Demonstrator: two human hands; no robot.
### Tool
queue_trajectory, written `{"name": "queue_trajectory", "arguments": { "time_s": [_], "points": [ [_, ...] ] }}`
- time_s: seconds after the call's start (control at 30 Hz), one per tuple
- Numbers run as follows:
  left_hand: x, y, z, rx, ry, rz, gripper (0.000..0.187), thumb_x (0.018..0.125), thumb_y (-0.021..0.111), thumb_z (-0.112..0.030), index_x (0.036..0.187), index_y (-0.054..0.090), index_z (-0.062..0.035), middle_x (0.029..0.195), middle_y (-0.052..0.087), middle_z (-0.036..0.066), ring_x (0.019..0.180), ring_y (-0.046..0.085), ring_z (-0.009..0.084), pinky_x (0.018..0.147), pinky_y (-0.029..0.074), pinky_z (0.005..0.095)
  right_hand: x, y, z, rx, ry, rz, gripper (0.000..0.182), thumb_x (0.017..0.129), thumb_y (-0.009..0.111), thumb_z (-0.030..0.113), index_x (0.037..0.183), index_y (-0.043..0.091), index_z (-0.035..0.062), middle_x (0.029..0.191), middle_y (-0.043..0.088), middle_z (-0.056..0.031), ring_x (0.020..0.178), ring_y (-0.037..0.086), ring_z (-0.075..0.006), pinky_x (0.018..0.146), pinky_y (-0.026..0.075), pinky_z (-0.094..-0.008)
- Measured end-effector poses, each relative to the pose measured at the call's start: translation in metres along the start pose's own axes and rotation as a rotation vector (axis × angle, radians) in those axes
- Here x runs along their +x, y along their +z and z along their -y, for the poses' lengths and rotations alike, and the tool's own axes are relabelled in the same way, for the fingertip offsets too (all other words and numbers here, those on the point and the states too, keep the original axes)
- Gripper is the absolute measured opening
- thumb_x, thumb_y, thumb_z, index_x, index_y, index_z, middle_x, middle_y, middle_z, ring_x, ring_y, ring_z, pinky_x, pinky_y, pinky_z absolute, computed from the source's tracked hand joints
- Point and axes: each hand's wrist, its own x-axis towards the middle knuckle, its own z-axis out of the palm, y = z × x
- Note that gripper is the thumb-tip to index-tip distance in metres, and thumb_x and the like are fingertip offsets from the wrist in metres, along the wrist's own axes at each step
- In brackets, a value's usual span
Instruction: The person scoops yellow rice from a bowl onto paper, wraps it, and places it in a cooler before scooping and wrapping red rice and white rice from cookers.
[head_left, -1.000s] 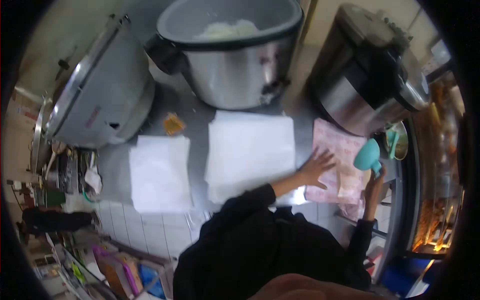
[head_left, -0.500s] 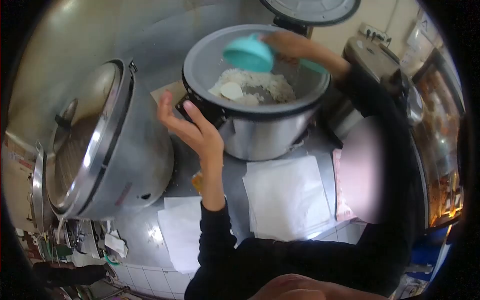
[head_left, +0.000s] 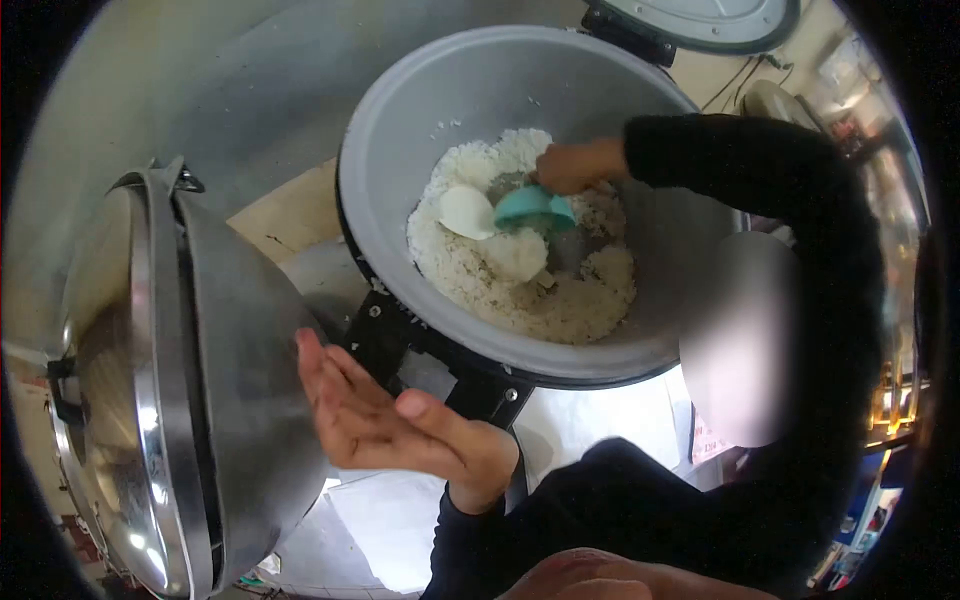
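Inside the grey round pot, my right hand is closed on a teal bowl-shaped scoop. The scoop is down among the white rice at the pot's bottom. Beside it lies a white rounded scoop, partly in the rice. My left hand is outside the pot at its lower left, palm up with fingers apart, holding nothing, near the black bracket on the pot's side.
A large steel pot with a lid stands tilted in view at the left. White paper sheets lie below the cooker. The cooker's open lid is at the top right. A piece of cardboard lies behind, between the pots.
The view has moved closer over the pot. My right hand has lowered the teal scoop from above the rice into it. My left hand has turned palm up, still empty.
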Motion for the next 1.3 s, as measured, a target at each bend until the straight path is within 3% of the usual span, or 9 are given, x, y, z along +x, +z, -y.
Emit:
{"name": "queue_trajectory", "arguments": {
  "time_s": [0.07, 0.5, 0.57, 0.63, 0.73, 0.8, 0.87, 1.03, 1.3],
  "points": [
    [-0.002, 0.005, -0.001, -0.027, 0.001, -0.087, 0.041, 0.091, 0.035, -0.029, 0.117, 0.024, 0.0000, 0.126, 0.032, 0.026, 0.119, 0.033, 0.0342, 0.102, 0.024, 0.0445, -0.024, 0.034, 0.018, 0.547, -0.156, -0.036, 0.041, 0.071, 0.048, 0.002, 0.112, 0.048, -0.0030, 0.067, 0.055, -0.0186, 0.051, 0.054, -0.0254, 0.047, 0.046, -0.0363],
    [0.001, 0.014, -0.003, 0.074, 0.068, -0.145, 0.039, 0.091, 0.034, -0.028, 0.115, 0.025, 0.0011, 0.125, 0.032, 0.027, 0.117, 0.034, 0.0347, 0.099, 0.031, 0.0455, -0.098, -0.026, 0.024, 1.327, -0.247, 0.808, 0.026, 0.090, 0.027, 0.021, 0.079, 0.045, 0.0049, 0.051, 0.036, 0.0024, 0.038, 0.033, -0.0039, 0.028, 0.028, -0.0201],
    [0.001, 0.013, -0.005, 0.077, 0.062, -0.153, 0.039, 0.091, 0.034, -0.028, 0.115, 0.025, 0.0011, 0.125, 0.032, 0.027, 0.117, 0.034, 0.0346, 0.098, 0.032, 0.0456, -0.087, -0.037, 0.004, 1.630, -0.130, 0.656, 0.027, 0.090, 0.028, 0.022, 0.080, 0.045, 0.0050, 0.051, 0.036, 0.0029, 0.037, 0.033, -0.0060, 0.028, 0.028, -0.0210],
    [-0.003, 0.012, -0.009, 0.080, 0.050, -0.154, 0.038, 0.091, 0.034, -0.028, 0.115, 0.025, 0.0012, 0.125, 0.032, 0.027, 0.117, 0.035, 0.0346, 0.098, 0.032, 0.0457, -0.074, -0.070, 0.016, 1.446, 0.320, 0.127, 0.024, 0.089, 0.032, 0.021, 0.085, 0.047, 0.0016, 0.052, 0.041, -0.0010, 0.035, 0.037, -0.0099, 0.029, 0.032, -0.0220],
    [-0.006, 0.010, -0.010, 0.075, 0.038, -0.144, 0.038, 0.091, 0.034, -0.027, 0.115, 0.025, 0.0013, 0.125, 0.032, 0.027, 0.117, 0.035, 0.0345, 0.098, 0.033, 0.0458, 0.001, -0.026, -0.005, 0.882, -0.227, -0.369, 0.024, 0.082, 0.042, 0.017, 0.094, 0.050, -0.0022, 0.062, 0.053, -0.0114, 0.040, 0.049, -0.0175, 0.035, 0.041, -0.0264],
    [-0.007, 0.007, -0.009, 0.078, 0.045, -0.142, 0.038, 0.091, 0.034, -0.027, 0.115, 0.025, 0.0013, 0.125, 0.032, 0.027, 0.117, 0.035, 0.0344, 0.097, 0.033, 0.0459, 0.018, -0.034, 0.015, 0.609, -0.183, -0.317, 0.029, 0.078, 0.046, 0.014, 0.100, 0.050, -0.0043, 0.067, 0.056, -0.0146, 0.045, 0.053, -0.0192, 0.040, 0.044, -0.0288],
    [-0.004, 0.005, -0.007, 0.097, 0.051, -0.130, 0.037, 0.091, 0.034, -0.026, 0.115, 0.025, 0.0014, 0.124, 0.032, 0.027, 0.116, 0.036, 0.0342, 0.096, 0.035, 0.0462, 0.030, -0.042, 0.039, 0.330, -0.145, -0.241, 0.036, 0.073, 0.050, 0.011, 0.106, 0.049, -0.0064, 0.072, 0.059, -0.0179, 0.051, 0.057, -0.0209, 0.045, 0.047, -0.0311],
    [-0.002, 0.008, -0.008, 0.071, 0.036, -0.100, 0.028, 0.090, 0.028, -0.014, 0.111, 0.022, 0.0023, 0.119, 0.031, 0.028, 0.116, 0.033, 0.0364, 0.098, 0.032, 0.0473, 0.018, 0.012, 0.050, 0.981, -0.657, -0.069, 0.026, 0.079, 0.047, 0.015, 0.090, 0.051, -0.0075, 0.064, 0.055, -0.0092, 0.052, 0.049, -0.0166, 0.050, 0.046, -0.0276],
    [-0.001, -0.001, -0.003, 0.034, 0.019, -0.092, 0.036, 0.091, 0.038, -0.021, 0.113, 0.025, 0.0034, 0.120, 0.035, 0.026, 0.113, 0.038, 0.0325, 0.098, 0.033, 0.0457, -0.046, 0.018, 0.028, 1.532, -0.482, 1.035, 0.025, 0.085, 0.045, 0.025, 0.071, 0.048, 0.0052, 0.063, 0.044, -0.0036, 0.049, 0.041, -0.0109, 0.048, 0.039, -0.0242]
  ]
}}
